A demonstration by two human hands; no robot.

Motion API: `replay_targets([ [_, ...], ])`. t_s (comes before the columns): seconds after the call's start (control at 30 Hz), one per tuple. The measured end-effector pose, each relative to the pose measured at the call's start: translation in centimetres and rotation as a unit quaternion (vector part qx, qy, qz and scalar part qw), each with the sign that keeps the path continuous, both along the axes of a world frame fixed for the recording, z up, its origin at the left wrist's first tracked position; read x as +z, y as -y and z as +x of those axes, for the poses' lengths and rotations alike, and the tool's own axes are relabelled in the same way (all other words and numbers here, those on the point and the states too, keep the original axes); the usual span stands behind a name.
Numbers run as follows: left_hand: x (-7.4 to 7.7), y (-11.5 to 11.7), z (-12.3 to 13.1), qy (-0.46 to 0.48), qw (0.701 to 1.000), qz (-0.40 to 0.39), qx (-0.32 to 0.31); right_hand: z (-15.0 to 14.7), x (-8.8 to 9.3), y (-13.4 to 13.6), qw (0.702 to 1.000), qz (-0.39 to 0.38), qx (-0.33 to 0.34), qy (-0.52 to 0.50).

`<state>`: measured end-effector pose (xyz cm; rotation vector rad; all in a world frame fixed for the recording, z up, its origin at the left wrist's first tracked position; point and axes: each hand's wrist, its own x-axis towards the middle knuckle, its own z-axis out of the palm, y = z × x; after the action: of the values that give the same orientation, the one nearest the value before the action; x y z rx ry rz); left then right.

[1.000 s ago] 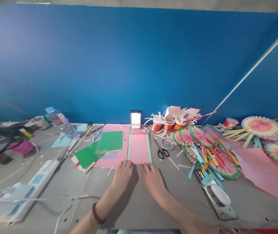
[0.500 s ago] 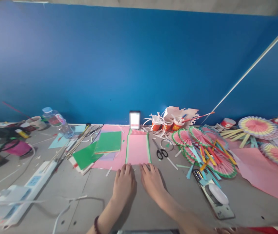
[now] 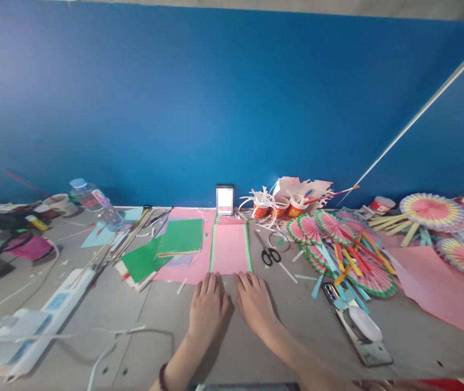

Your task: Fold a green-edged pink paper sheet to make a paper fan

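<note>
A pink paper sheet [image 3: 231, 250] with green side borders lies lengthwise in front of me, its far end creased into narrow pleats. My left hand [image 3: 207, 301] rests palm down at the near left corner, fingertips on the edge and thumb out to the right, apart from the paper. At the near right corner, my right hand [image 3: 255, 298] has its fingers bent together on the edge; its thumb is mostly hidden. Black scissors [image 3: 270, 255] lie right of the sheet. On the left are green paper squares [image 3: 181, 237], over larger pink paper [image 3: 167, 276].
A phone [image 3: 225, 200] stands against the blue wall. Finished paper fans [image 3: 338, 228], red cups [image 3: 297, 206] and another phone [image 3: 362, 331] with a white mouse are on the right. Left are a bottle [image 3: 97, 203], sticks [image 3: 132, 236] and a power strip [image 3: 48, 320].
My left thumb has moved out to the right, away from the fingers. My right hand has shifted slightly; the paper sheet stays in place.
</note>
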<state>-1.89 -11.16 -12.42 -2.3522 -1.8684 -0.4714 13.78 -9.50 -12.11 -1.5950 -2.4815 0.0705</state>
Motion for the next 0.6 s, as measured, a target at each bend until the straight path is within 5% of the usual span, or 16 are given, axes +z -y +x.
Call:
replay_targets([
  [0.6, 0.55, 0.30, 0.61, -0.011, 0.999, -0.028, 0.020, 0.39, 0.30, 0.12, 0.999, -0.001, -0.034, -0.031],
])
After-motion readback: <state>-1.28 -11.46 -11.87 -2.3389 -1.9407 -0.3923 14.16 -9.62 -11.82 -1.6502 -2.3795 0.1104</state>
